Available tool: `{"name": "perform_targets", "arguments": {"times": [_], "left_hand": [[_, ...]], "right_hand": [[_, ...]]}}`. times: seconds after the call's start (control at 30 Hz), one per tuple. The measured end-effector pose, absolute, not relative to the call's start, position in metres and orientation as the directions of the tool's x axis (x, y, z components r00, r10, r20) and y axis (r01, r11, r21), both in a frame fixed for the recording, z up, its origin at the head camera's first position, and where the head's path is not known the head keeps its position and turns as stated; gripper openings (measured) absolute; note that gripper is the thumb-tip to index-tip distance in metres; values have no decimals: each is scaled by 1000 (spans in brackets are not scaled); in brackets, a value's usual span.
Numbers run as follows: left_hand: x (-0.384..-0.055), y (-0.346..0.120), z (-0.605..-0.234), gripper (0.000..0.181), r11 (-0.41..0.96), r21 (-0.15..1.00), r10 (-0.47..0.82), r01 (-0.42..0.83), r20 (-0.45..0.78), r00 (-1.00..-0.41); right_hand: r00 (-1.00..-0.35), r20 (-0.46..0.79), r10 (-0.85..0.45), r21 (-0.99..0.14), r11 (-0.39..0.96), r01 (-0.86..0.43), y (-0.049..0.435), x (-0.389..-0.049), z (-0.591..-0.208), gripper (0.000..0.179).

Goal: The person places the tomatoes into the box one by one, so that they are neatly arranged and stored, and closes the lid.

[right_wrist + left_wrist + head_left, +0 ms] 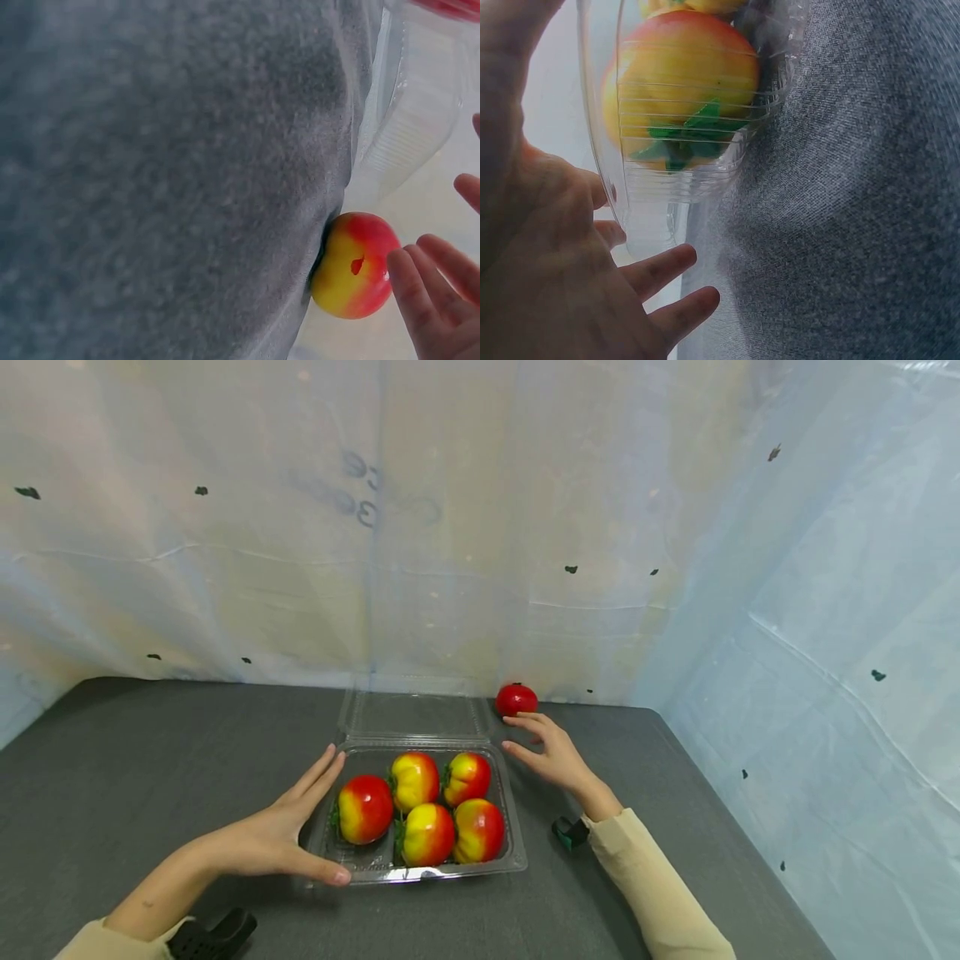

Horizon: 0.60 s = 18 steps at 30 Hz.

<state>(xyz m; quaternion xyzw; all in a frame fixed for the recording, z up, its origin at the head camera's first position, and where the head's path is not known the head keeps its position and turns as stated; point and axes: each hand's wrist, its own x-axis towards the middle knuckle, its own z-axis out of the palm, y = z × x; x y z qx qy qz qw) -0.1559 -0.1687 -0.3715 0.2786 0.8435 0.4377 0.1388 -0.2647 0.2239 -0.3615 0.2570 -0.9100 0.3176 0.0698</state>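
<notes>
- Our empty right hand [555,758] is near the far tomato [516,700]: likely light, firm, slick; cup its sides.
- Our left hand [273,837], spread, flanks the box [517,852].

an open clear box [423,874] holds five tomatoes [416,782], a loose tomato [516,699] behind.

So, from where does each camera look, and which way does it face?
Head: on the head, facing forward and down at the clear box; left hand, right hand and sleeves show.
Left wrist: worn there, facing the box's side; only the left hand shows.
Right wrist: worn there, facing the lone fruit; part of the right hand shows.
Head and right wrist share that fruit.
</notes>
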Motion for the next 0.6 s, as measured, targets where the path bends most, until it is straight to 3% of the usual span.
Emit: {"name": "perform_targets", "arguments": {"times": [0.6], "left_hand": [[-156,-168,-372,123,456,823,592,338,3,-806]], "right_hand": [[-879,329,-347,-494,730,-473,220,-288,-363,44]]}}
